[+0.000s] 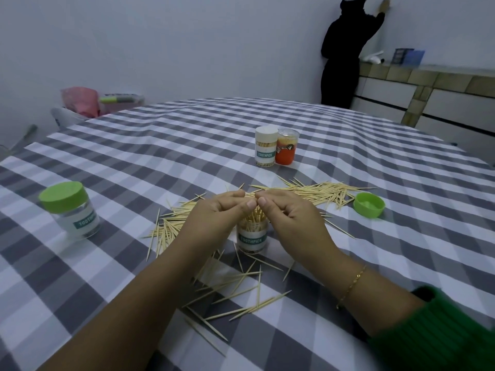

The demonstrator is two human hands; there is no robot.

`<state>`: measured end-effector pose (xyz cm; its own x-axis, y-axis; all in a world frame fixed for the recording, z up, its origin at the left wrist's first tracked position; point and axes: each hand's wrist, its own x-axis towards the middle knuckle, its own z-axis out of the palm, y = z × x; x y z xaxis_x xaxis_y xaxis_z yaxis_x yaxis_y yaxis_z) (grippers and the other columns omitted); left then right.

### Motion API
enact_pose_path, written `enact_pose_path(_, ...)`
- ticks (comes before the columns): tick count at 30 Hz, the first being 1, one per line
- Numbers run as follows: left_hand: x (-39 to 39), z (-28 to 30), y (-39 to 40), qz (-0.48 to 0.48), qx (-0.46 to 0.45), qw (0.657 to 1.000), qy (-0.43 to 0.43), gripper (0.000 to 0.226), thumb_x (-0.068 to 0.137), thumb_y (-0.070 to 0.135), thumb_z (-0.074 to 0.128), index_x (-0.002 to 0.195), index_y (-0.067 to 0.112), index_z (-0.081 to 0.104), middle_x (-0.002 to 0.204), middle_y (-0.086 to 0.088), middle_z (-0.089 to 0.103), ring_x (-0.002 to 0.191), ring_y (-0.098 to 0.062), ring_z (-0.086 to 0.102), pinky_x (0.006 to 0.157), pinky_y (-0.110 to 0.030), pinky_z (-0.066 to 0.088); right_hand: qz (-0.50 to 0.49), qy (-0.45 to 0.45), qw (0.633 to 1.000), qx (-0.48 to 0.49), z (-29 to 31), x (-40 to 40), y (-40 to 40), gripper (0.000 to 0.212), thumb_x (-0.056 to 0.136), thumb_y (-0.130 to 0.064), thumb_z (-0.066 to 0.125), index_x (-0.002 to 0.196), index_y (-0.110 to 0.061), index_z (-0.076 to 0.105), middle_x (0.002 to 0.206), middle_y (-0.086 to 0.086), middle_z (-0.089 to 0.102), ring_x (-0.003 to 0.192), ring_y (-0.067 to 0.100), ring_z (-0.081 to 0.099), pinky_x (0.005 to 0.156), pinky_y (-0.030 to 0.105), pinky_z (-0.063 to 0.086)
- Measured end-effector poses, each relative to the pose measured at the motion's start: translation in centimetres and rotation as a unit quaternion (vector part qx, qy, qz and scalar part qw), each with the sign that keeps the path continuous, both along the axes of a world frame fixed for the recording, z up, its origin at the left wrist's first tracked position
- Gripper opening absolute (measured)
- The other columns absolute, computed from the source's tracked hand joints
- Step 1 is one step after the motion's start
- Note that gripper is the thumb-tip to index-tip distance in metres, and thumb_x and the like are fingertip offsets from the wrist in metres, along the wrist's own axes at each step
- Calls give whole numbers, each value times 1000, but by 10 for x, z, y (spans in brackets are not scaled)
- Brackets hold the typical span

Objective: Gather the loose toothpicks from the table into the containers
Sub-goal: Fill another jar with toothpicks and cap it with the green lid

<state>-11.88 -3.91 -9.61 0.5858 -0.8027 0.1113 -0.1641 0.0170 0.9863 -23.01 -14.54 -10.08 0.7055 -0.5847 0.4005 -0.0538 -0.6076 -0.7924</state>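
A green sleeve (pixel 439 336) fills the near corner; past it, the right hand (pixel 292 218) and left hand (pixel 217 212) meet thumb to thumb above the open toothpick jar (pixel 252 236), fingers curled. Whether they pinch toothpicks I cannot tell. Loose toothpicks (pixel 316 192) lie scattered on the checked surface (pixel 160 145) all round the jar. A nudge from either wrist could tip it, spilling its bundle; its mouth is hidden behind the thumbs.

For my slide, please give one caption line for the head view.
Both hands, left hand and right hand, meet over the open toothpick jar amid loose toothpicks on the checked tablecloth.
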Motion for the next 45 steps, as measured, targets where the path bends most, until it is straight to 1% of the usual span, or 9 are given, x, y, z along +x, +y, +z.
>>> enact_pose_path(7,-9,8,3,-8,-15,997,-78,19,93,33,51,106,42,62,119,19,58,111,2,51,83,-16,39,-51,53,997,33,21,-12,-24,38,97,-34,45,114,-7,66,119,13,64,108,25,59,93,37,46)
enact_pose_path(11,-10,0,0,-18,28,959,-283,30,86,62,38,117,61,41,133,40,28,127,14,25,105,-32,27,-79,249,956,-130,15,-18,-53,44,95,-19,47,138,-25,47,143,-2,46,131,18,39,109,38,31)
enact_pose_path(13,-10,-6,0,-15,37,920,-390,47,83,67,30,128,56,32,137,43,17,126,24,13,108,-36,18,-59,293,940,-164,8,-18,-59,52,91,-20,49,142,-28,39,147,-4,39,136,17,30,112,44,24)
enact_pose_path(19,-7,-10,1,-3,72,854,-515,72,83,69,25,139,29,43,149,15,33,139,-3,23,109,-40,19,12,318,914,-250,-4,-4,-45,64,91,-42,49,147,-30,22,155,-11,22,143,10,10,112,43,9)
enact_pose_path(26,-9,-9,1,-12,77,882,-465,70,80,68,35,142,44,15,143,12,44,130,3,31,101,-25,18,-4,331,884,-329,-16,9,-42,48,97,-40,36,143,-30,32,141,-5,41,134,17,26,108,45,17)
enact_pose_path(34,-6,-8,2,-9,74,930,-360,90,74,58,62,143,45,6,148,12,36,118,-5,46,103,-34,37,-45,324,858,-396,-17,12,-39,48,91,-49,24,115,-26,59,115,-2,51,118,21,36,98,41,20)
enact_pose_path(37,-7,-7,3,-13,83,935,-346,95,75,58,66,148,40,8,147,14,37,104,-4,50,99,-30,38,-59,303,838,-449,-18,11,-36,30,95,-37,40,113,-23,59,113,-1,56,114,22,42,92,40,23)
enact_pose_path(39,-7,-7,4,-12,89,936,-340,95,77,52,68,149,38,7,147,12,38,117,-8,49,104,-33,37,-78,304,832,-458,-18,10,-35,23,95,-30,44,110,-22,60,110,-1,58,110,23,46,89,39,25)
enact_pose_path(45,-6,-7,4,-5,107,940,-324,99,75,60,65,149,39,3,144,13,43,135,-15,37,111,-48,28,-116,275,904,-307,-6,6,-40,21,99,-24,36,89,-27,54,98,-2,63,102,21,50,86,37,22)
